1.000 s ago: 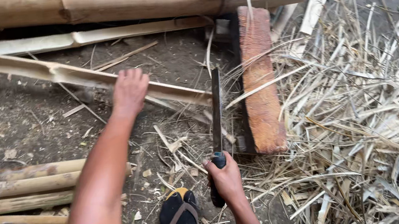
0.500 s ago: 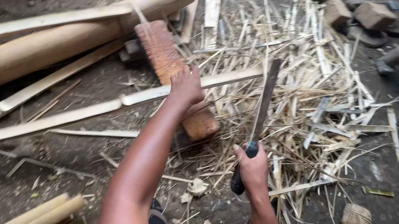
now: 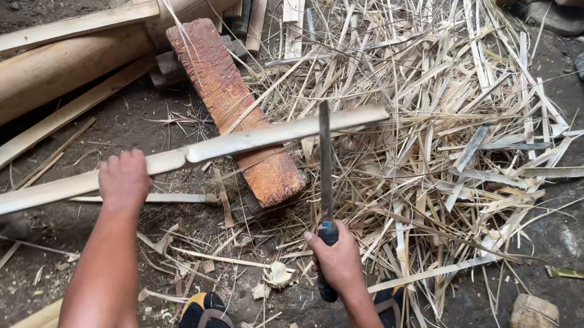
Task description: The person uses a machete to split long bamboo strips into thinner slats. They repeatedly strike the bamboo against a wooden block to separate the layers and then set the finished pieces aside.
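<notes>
Left hand (image 3: 124,179) is gripping a split bamboo strip (image 3: 246,143), fingers curled over it. The strip is lying across a reddish wood block (image 3: 230,105) on the dirt ground (image 3: 59,242). Right hand (image 3: 337,258) is clenching the dark handle of a long knife (image 3: 325,160), blade pointing away and meeting the strip near its far end. Bamboo shavings (image 3: 449,131) are piling just beside the block. Whole bamboo poles (image 3: 60,62) are lying behind it.

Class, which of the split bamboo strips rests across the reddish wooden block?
The long strip gripped by the left hand; the others lie on the ground.
</notes>
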